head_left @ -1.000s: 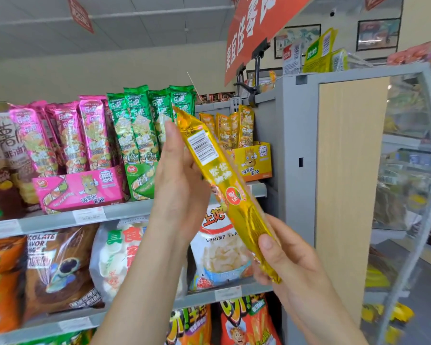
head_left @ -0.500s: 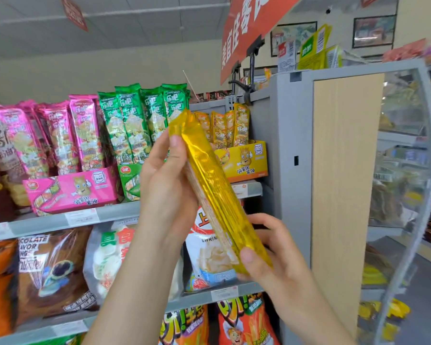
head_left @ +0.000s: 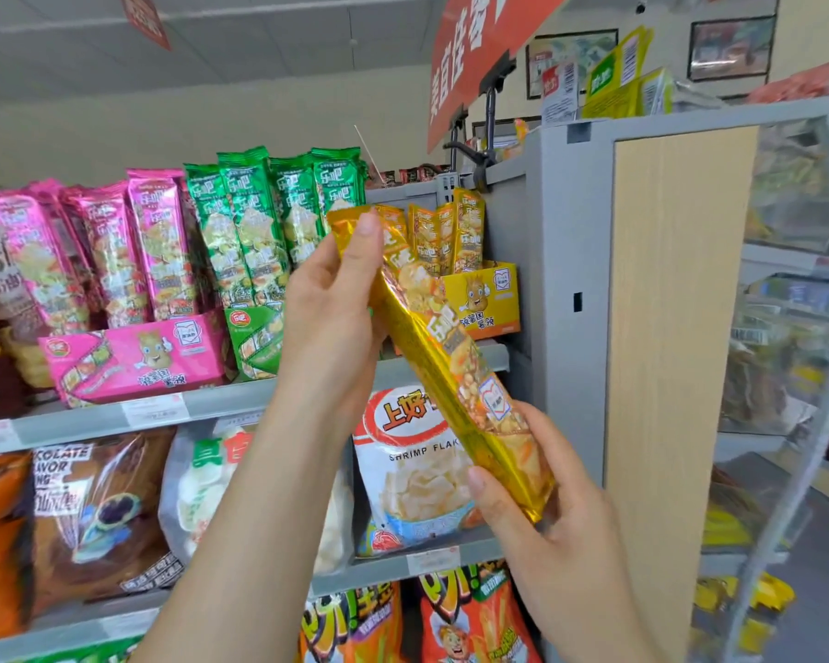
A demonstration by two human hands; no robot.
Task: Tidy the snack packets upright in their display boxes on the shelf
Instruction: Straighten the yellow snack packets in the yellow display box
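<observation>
A long yellow snack packet (head_left: 443, 356) slants in front of the shelf, printed face towards me. My left hand (head_left: 329, 318) pinches its top end. My right hand (head_left: 542, 509) grips its bottom end. Behind it on the top shelf stands the yellow display box (head_left: 486, 303) with a few yellow packets (head_left: 451, 232) upright in it. To the left are a green display box (head_left: 254, 339) with upright green packets (head_left: 269, 217) and a pink display box (head_left: 135, 358) with pink packets (head_left: 92, 251) leaning left.
Large snack bags fill the lower shelves, among them a white shrimp flakes bag (head_left: 412, 476) and a brown bag (head_left: 97, 514). A grey and wood end panel (head_left: 666, 327) closes the shelf on the right. A red sign (head_left: 479, 45) hangs overhead.
The yellow packet has been rotated in both hands: its barcode back faced me before, now its printed front does. Both hands keep hold of its ends.
</observation>
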